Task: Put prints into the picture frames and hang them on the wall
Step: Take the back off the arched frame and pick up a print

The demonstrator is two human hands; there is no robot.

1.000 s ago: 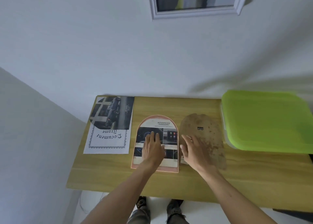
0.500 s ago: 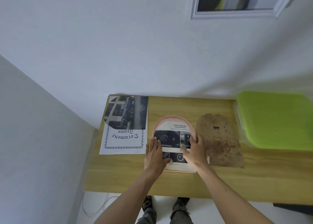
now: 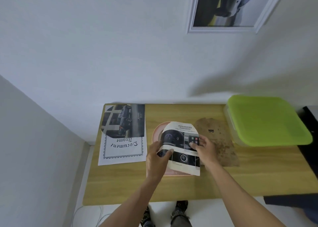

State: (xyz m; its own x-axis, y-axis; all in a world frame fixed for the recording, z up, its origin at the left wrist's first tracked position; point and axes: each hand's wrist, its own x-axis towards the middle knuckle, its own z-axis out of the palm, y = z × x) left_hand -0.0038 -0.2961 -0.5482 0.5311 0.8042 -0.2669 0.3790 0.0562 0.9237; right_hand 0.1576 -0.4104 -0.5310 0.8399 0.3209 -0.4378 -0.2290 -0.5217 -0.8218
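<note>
An arch-shaped print headed "ADVANCED" is lifted off the pink arch-shaped frame lying on the wooden table. My left hand pinches the print's left edge. My right hand pinches its right side. The brown arch-shaped backing board lies flat just right of the frame. A "Document Frame" sheet lies at the left with a car print on its top half. A white-framed car picture hangs on the wall above.
A clear box with a green lid stands at the table's back right. A dark object sits beyond it at the right edge. The white wall runs behind the table; a side wall lies to the left.
Both hands went from lying flat on the print in the frame to pinching its edges, and the print has lifted and shifted right off the pink frame. The camera has tilted upward.
</note>
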